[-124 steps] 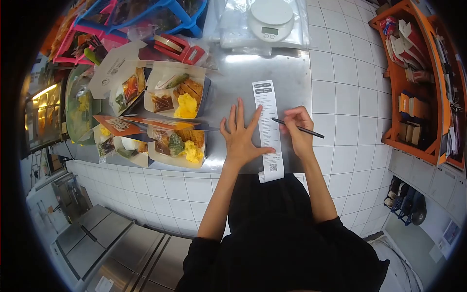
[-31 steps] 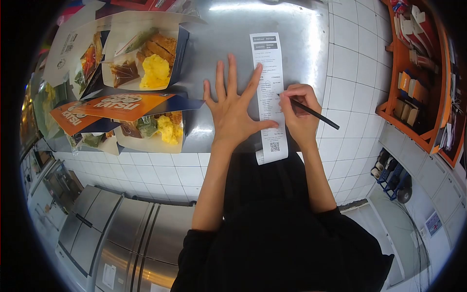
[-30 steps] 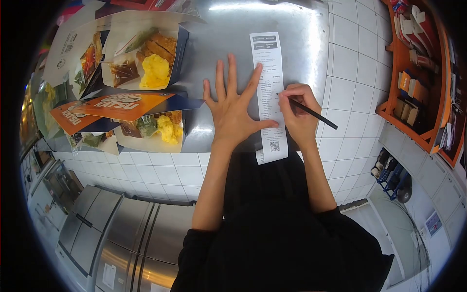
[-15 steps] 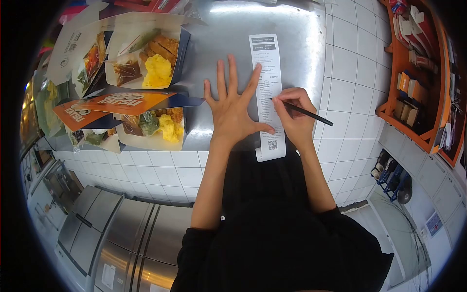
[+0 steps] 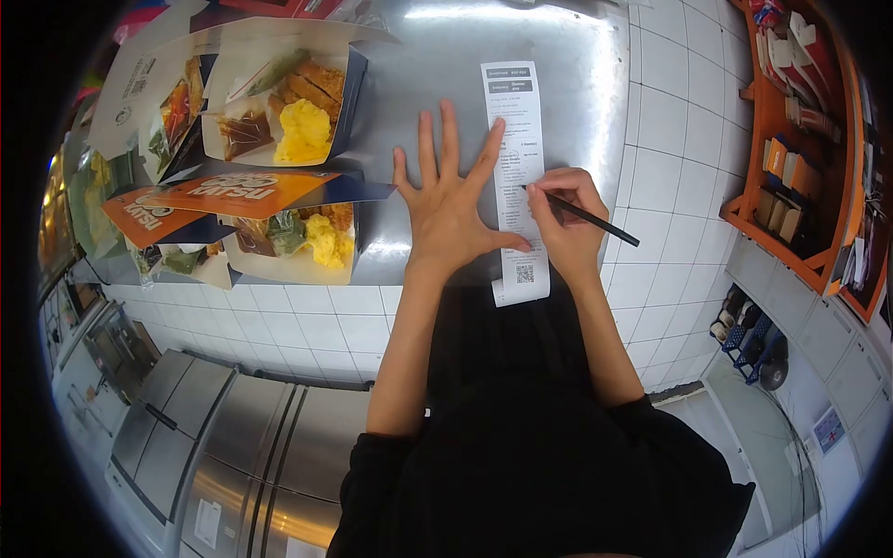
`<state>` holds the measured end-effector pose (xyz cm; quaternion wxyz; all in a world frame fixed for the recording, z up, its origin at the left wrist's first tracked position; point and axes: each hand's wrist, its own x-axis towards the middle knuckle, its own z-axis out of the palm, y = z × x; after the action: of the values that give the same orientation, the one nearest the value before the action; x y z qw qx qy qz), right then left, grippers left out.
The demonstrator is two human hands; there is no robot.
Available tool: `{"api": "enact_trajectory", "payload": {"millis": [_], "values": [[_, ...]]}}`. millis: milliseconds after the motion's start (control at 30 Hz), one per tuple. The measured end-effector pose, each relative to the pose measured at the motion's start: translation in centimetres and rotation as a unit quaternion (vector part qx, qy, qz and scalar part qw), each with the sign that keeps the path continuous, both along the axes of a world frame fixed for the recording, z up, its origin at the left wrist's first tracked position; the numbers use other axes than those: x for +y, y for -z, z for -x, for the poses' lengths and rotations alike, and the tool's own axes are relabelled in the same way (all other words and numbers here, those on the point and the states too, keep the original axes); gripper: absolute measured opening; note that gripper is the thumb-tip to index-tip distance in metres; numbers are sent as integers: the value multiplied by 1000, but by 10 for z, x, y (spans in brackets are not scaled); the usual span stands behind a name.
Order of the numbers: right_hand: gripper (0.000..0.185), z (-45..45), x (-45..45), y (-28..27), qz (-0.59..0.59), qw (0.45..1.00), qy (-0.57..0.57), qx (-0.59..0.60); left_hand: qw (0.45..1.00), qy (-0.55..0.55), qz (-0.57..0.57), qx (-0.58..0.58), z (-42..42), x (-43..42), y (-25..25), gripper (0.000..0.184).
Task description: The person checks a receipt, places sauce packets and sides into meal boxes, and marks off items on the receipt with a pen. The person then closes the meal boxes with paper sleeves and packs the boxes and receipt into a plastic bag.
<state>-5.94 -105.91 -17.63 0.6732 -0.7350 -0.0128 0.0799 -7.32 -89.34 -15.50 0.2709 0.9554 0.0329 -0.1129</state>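
Observation:
A long printed receipt (image 5: 518, 206) lies on the steel table (image 5: 423, 70), its lower end reaching the near edge. My left hand (image 5: 451, 219) is spread flat, with the index finger and thumb on the receipt and the other fingers on the metal. Between the fingers of my right hand (image 5: 572, 223) is a black pen (image 5: 593, 221), its tip at the middle of the receipt. To the left stand open meal boxes; the upper box (image 5: 347, 112) holds scrambled egg (image 5: 304, 130), breaded cutlet (image 5: 314, 84) and small bags. Egg also shows in the lower box (image 5: 288, 269).
An orange lid flap (image 5: 223, 193) rises between the boxes, close to my left hand. An orange shelf unit (image 5: 744, 186) with packets hangs at the right, beyond white tiles (image 5: 656, 177). Steel fridge doors (image 5: 246, 428) are at the lower left.
Both hands keep their places on the receipt, and the pen tip stays near its middle. The whole view has shifted very slightly.

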Motion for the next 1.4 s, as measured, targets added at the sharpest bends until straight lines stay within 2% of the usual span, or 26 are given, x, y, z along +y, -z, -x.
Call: {"api": "enact_trajectory", "payload": {"millis": [367, 567, 667, 900, 1000, 1300, 1400], "values": [[14, 1, -2, 1, 23, 1000, 8, -17, 1000, -10, 3, -2, 0, -1, -2, 144], [12, 1, 6, -8, -40, 997, 44, 46, 1000, -10, 7, -1, 0, 0, -2, 143], [12, 3, 17, -3, -29, 999, -12, 5, 1000, -10, 2, -2, 0, -1, -3, 142], [10, 2, 19, -4, -4, 1000, -7, 13, 1000, -10, 1, -3, 0, -1, -3, 141], [11, 0, 12, -4, 15, 998, -50, 18, 1000, -12, 4, 5, -1, -1, -4, 141], [9, -23, 30, -3, -78, 996, 41, 34, 1000, -14, 2, 4, 0, -1, 0, 150], [13, -25, 29, 6, -22, 999, -8, -30, 1000, -11, -1, 5, 0, -1, 0, 150]]}}
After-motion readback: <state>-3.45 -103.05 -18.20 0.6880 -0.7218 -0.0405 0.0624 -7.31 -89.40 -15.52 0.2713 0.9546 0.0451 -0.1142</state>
